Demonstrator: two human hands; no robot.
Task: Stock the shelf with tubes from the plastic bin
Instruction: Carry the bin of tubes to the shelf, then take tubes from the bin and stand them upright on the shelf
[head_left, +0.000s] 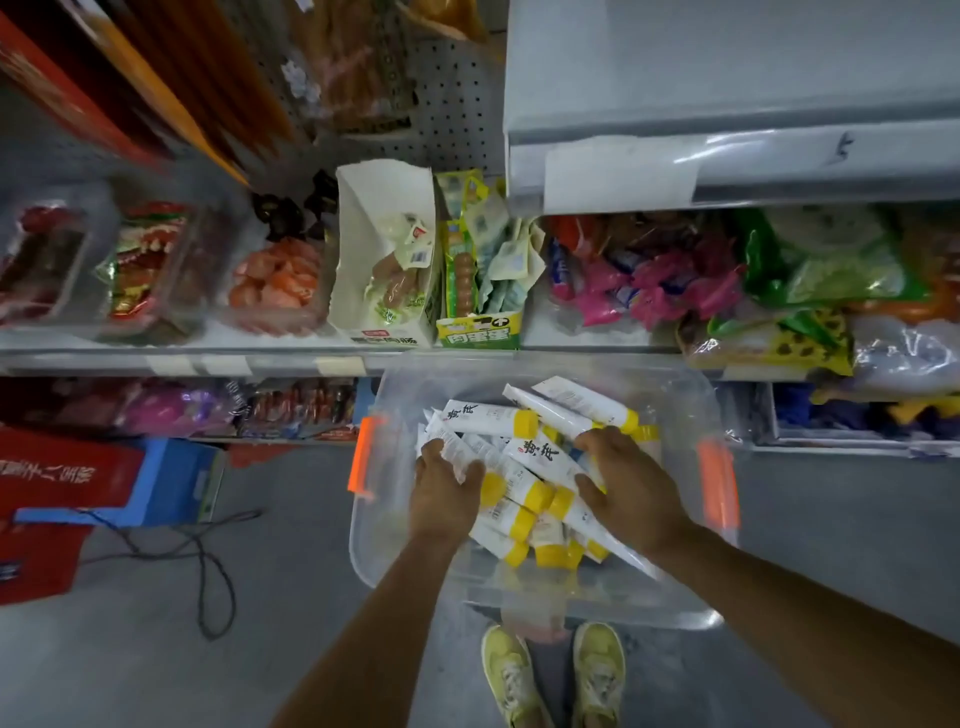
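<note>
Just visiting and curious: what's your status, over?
Left hand and right hand grip tubes in bin. No tube lifted out yet. Shelf ahead crowded with snack packs.

The clear plastic bin with orange latches (597, 603) is open on top, though piled white tubes with yellow caps (488, 415) and the left hand (447, 486) and right hand (626, 491) gripping them fill its middle, while the grey metal shelf (208, 358) behind is crammed with snack packets (649, 280), partly under an overhanging grey upper shelf (727, 78).
</note>
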